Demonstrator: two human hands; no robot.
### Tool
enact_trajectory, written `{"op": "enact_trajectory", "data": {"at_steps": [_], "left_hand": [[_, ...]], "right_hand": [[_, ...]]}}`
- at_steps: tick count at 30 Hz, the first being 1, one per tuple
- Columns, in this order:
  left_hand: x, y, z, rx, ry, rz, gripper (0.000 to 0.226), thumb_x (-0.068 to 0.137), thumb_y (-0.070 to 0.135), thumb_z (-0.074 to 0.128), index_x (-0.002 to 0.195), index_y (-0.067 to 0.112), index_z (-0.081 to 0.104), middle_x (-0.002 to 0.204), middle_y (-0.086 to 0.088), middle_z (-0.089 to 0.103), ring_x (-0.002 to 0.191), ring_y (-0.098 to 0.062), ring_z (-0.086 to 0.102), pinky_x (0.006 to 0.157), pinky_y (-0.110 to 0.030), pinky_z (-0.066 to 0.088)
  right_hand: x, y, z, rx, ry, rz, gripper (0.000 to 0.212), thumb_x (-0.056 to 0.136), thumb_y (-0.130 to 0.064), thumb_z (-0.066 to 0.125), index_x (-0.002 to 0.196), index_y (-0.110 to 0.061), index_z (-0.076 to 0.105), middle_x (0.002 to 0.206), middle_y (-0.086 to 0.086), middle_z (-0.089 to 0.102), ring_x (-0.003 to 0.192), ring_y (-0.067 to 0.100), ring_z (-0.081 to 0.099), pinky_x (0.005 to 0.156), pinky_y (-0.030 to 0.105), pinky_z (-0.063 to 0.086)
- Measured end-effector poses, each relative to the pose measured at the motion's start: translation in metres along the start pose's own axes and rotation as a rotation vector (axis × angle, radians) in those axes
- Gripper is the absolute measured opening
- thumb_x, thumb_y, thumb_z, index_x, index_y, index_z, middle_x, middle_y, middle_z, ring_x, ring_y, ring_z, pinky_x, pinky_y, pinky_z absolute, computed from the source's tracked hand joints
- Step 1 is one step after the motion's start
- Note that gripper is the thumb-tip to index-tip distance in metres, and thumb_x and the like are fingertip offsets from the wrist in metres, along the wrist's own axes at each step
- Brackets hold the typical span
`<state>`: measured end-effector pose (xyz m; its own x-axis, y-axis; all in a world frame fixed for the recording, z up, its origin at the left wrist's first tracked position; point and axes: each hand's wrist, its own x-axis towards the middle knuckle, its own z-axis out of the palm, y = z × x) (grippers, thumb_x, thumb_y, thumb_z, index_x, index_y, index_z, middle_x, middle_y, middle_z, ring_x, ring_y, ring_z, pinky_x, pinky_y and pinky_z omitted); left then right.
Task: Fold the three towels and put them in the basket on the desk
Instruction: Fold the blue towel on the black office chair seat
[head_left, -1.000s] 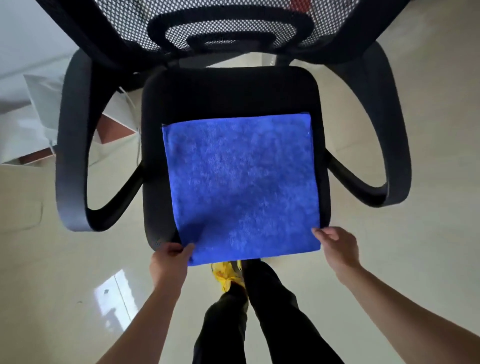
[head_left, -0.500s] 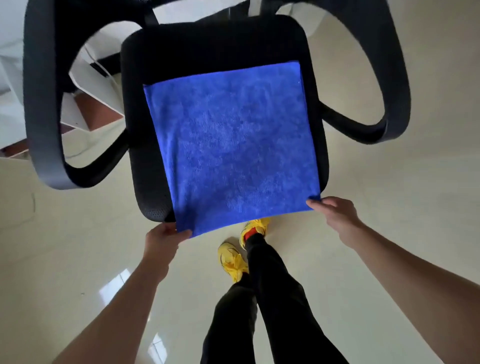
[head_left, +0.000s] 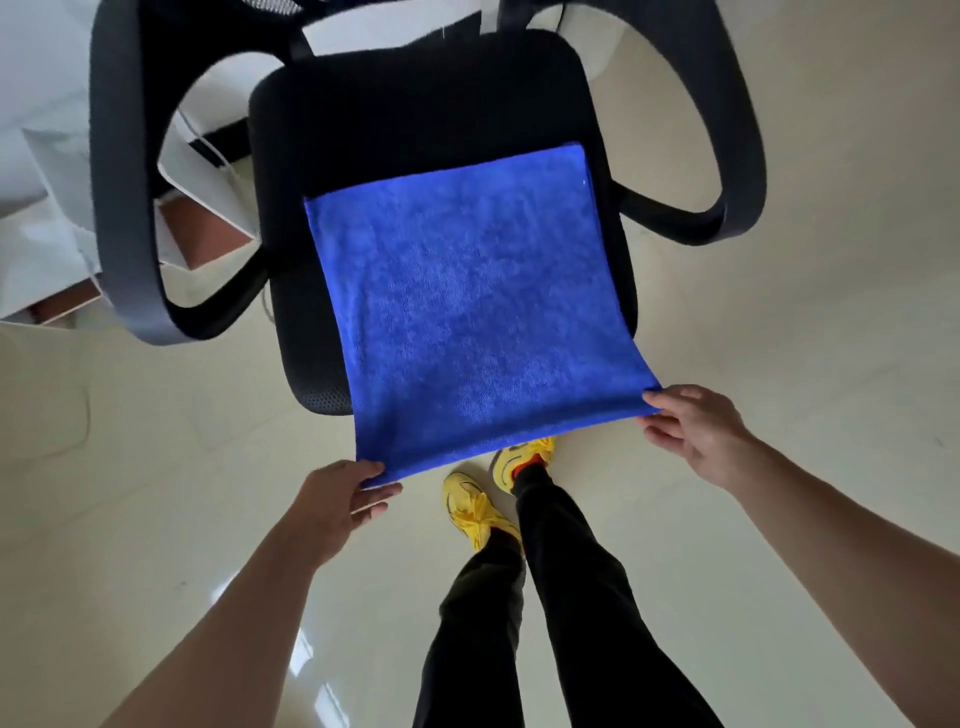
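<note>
Blue towel (head_left: 467, 306) in both hands

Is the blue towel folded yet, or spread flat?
Spread flat: the towel lies as one square on the chair seat, near corners pinched by the left hand and right hand.

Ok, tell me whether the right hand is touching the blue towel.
Touching. The head view shows the right hand pinching the near right corner of the blue towel, its fingertips closed on the cloth's edge.
</note>
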<state>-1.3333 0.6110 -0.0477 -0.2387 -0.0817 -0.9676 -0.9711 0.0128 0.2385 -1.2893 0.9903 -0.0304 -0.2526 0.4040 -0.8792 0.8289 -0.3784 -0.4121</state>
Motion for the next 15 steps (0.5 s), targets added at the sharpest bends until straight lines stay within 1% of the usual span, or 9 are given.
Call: {"op": "enact_trajectory", "data": {"at_steps": [1,3,5,8,10,12,15], "left_hand": [[-0.011,0.001,0.0,-0.036,0.008,0.014,0.003,0.089,0.004,0.056,0.092,0.003,0.058,0.089,-0.015,0.068,0.084,-0.029,0.07,0.07,-0.033,0.049],[-0.03,0.006,0.001,-0.115,0.051,0.081,0.003,0.089,0.001,0.056,0.089,0.003,0.054,0.08,-0.019,0.066,0.066,-0.025,0.071,0.06,-0.03,0.046],[-0.048,0.021,0.001,-0.197,0.094,0.178,0.011,0.089,-0.001,0.057,0.089,0.007,0.05,0.074,-0.019,0.065,0.057,-0.023,0.068,0.055,-0.029,0.043],[-0.067,0.053,0.003,-0.294,0.095,0.303,0.014,0.09,0.0,0.058,0.097,0.011,0.054,0.073,-0.013,0.066,0.058,-0.023,0.065,0.052,-0.028,0.044],[-0.072,0.08,0.006,-0.346,0.061,0.339,0.011,0.092,0.003,0.055,0.098,0.01,0.06,0.073,-0.008,0.068,0.059,-0.021,0.066,0.052,-0.025,0.047],[-0.067,0.107,0.01,-0.402,0.037,0.327,0.009,0.094,0.006,0.054,0.095,0.01,0.062,0.065,-0.003,0.07,0.059,-0.016,0.069,0.055,-0.022,0.051],[-0.048,0.15,0.019,-0.47,0.027,0.282,0.01,0.095,0.009,0.053,0.089,0.011,0.061,0.06,0.0,0.07,0.057,-0.011,0.069,0.06,-0.022,0.051]], "right_hand": [[-0.01,-0.004,-0.001,0.015,0.004,-0.01,0.012,0.087,-0.01,0.069,0.09,-0.01,0.057,0.091,0.012,0.065,0.077,0.022,0.07,0.069,0.031,0.054],[-0.026,-0.014,-0.002,0.051,-0.01,-0.043,0.016,0.089,-0.011,0.067,0.085,-0.013,0.051,0.088,0.011,0.063,0.075,0.023,0.068,0.07,0.032,0.054],[-0.041,-0.033,0.001,0.101,-0.041,-0.09,0.015,0.091,-0.011,0.065,0.088,-0.015,0.05,0.088,0.01,0.063,0.075,0.023,0.066,0.072,0.032,0.054],[-0.053,-0.067,0.012,0.194,-0.088,-0.143,0.011,0.092,-0.01,0.062,0.101,-0.017,0.06,0.088,0.008,0.066,0.076,0.021,0.066,0.067,0.028,0.055],[-0.054,-0.092,0.026,0.26,-0.128,-0.159,0.009,0.093,-0.011,0.06,0.099,-0.016,0.066,0.087,0.006,0.067,0.075,0.019,0.066,0.062,0.024,0.056],[-0.048,-0.114,0.04,0.319,-0.152,-0.156,0.008,0.094,-0.011,0.059,0.095,-0.013,0.067,0.088,0.007,0.065,0.073,0.016,0.066,0.059,0.021,0.056],[-0.029,-0.147,0.063,0.373,-0.171,-0.116,0.008,0.095,-0.013,0.058,0.094,-0.01,0.066,0.09,0.009,0.066,0.074,0.014,0.067,0.059,0.02,0.056]]}}
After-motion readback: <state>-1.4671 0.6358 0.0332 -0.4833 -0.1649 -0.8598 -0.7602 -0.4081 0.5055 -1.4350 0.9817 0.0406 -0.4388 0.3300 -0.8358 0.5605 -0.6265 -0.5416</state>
